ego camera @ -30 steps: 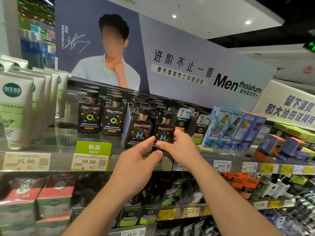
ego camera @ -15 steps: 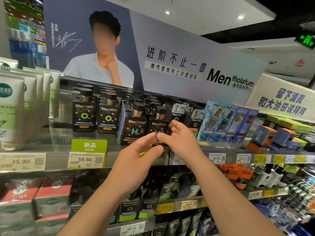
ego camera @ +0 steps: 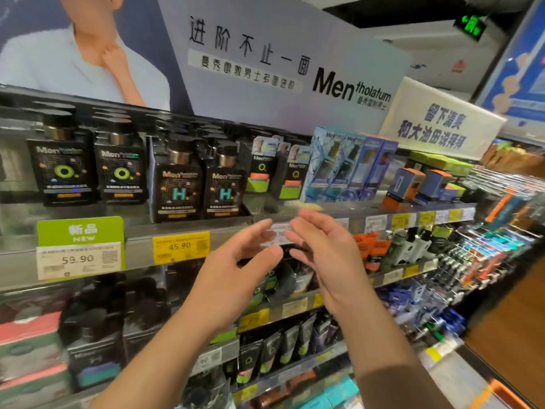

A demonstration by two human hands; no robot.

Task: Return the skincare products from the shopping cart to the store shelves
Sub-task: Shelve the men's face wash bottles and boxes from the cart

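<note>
Black "H" bottle (ego camera: 224, 184) stands shelved, seemingly upright; left hand (ego camera: 236, 270), right hand (ego camera: 321, 255) empty, fingers apart.

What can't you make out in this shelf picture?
Head view only:
- White price label: mostly hidden behind the left hand and right hand.
- Lower shelf products: dark, motion-blurred, unreadable.
- Far yellow price tags: too small and blurred.
- Shopping cart: outside the frame.

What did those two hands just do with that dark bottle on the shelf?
Both hands let go of the right H bottle and drew back below the shelf edge; the left hand and right hand are now open and hold nothing. The bottle stayed upright beside its twin.
</note>
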